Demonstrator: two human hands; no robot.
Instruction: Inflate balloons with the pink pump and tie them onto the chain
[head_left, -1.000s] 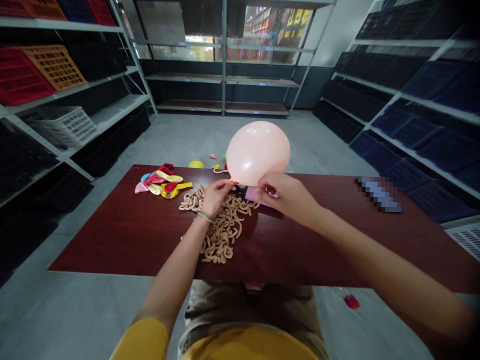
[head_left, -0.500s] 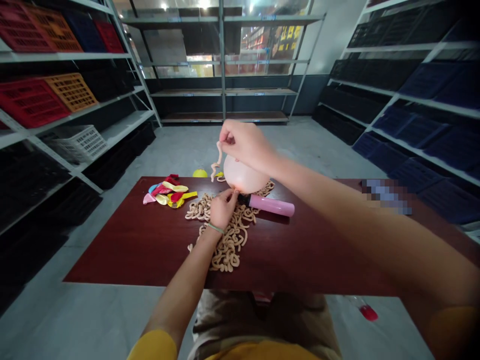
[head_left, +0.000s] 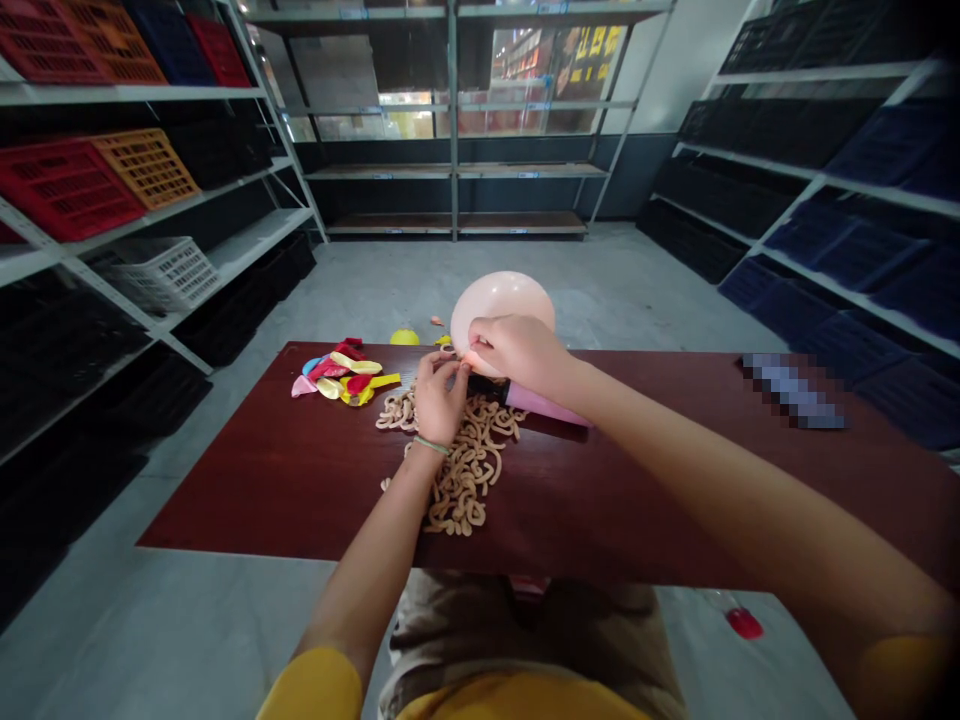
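An inflated pale pink balloon (head_left: 506,300) sits at the table's far edge, its neck toward me. My left hand (head_left: 441,395) is closed, thumb and finger pinching the balloon's neck. My right hand (head_left: 521,350) is closed against the balloon's near side, fingertips beside the left ones; what they pinch is hidden. Below both hands spreads a pile of curly beige strands (head_left: 469,460). A pink hand pump (head_left: 551,404) with a black end lies partly behind my right wrist.
Uninflated coloured balloons (head_left: 345,375) lie at the left of the dark red table (head_left: 262,480). A yellow round object (head_left: 405,338) shows beyond the far edge. A blurred-out item (head_left: 793,392) is at the right. Shelves with crates (head_left: 169,275) stand on both sides.
My right hand has come down and nearer from above the balloon to its neck. The curly strand that hung from its fingers is no longer visible. My left hand keeps its pinch.
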